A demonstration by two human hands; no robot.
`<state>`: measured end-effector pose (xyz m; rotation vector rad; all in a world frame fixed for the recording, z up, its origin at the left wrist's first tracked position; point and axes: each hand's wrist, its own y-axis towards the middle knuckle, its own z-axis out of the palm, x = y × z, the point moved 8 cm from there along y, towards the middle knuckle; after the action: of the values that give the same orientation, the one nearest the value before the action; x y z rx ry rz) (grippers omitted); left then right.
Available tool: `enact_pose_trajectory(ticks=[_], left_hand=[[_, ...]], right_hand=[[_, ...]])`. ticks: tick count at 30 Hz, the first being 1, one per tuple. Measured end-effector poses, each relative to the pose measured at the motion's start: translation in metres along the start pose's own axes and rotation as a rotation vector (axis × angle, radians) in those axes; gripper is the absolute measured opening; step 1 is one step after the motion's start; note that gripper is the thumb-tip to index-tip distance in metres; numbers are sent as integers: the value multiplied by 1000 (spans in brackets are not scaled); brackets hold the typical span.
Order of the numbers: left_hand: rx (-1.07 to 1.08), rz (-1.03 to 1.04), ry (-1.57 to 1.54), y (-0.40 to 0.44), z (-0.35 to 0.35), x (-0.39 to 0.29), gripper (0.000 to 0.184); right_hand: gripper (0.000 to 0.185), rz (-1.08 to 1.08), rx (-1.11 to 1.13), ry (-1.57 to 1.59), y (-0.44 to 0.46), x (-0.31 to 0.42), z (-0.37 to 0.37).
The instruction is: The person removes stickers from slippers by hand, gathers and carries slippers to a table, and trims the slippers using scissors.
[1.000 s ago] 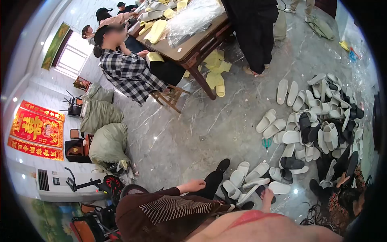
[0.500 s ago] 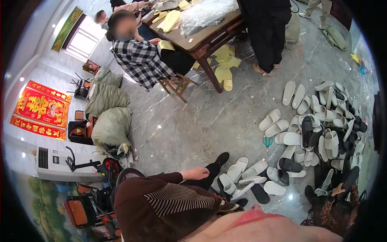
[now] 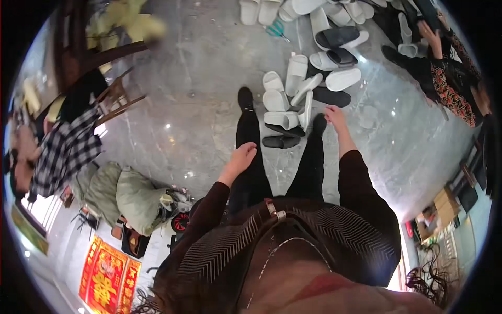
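Observation:
My left hand (image 3: 243, 158) hangs over my left thigh, its fingers curled in and nothing visible in them. Above my right foot is my right hand (image 3: 335, 117), empty, its fingers loosely bent and slightly apart. A black slipper (image 3: 331, 97) lies just beyond its fingertips, with no clear contact. Between my feet, a pale slipper (image 3: 281, 120) and a small black slipper (image 3: 281, 142) rest on the floor among other slippers. Farther out are a white slipper (image 3: 343, 79) and another black slipper (image 3: 337, 37).
Teal-handled scissors (image 3: 277, 31) lie on the floor near a larger slipper pile. A co-worker's patterned sleeve (image 3: 451, 94) is at the right. Another person in a checked shirt (image 3: 68, 149) sits at the left by a wooden stool (image 3: 117, 99). Stuffed sacks (image 3: 133, 196) stand lower left.
The view has swung down and turned, so the slippers and table now appear higher up. My right hand, out of sight half a second ago, shows again beside the slippers.

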<state>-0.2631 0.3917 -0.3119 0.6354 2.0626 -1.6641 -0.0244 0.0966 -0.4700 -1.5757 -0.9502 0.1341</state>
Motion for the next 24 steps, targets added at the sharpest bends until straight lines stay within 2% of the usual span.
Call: enact_pose_trajectory(ticks=[5,7,11,13,15,17,18,20,23,24], left_hand=[[84,-48,-110,102,32,39,24],[69,-22,-147,149,42,47,23],[7,-32,-348,225,85,94,22],[-16,-30,-413,248,103,110,21],[-83,-25,-506,263,115,128,20],[-45,-64,-464,270,126,138,21],[-8,-95,-407,272,128,139,21],[39,-146,-343,272,130,139,22],[131,-307,-785,276,138,132,21],[131,-325,-786,273,137,136,21]], right_hand=[[21,124,-23,-114,80,-48,47],[20,121,85,-5,129,-53,79],[18,120,146,88,229,-42,139],[17,-27,136,23,274,-9,170],[18,-86,129,14,311,27,202],[25,-447,-7,-312,370,59,226],[33,-470,50,-409,365,94,242],[38,-617,-80,-543,412,116,262],[36,-620,-158,-560,465,107,285],[35,-618,-231,-682,469,97,290]])
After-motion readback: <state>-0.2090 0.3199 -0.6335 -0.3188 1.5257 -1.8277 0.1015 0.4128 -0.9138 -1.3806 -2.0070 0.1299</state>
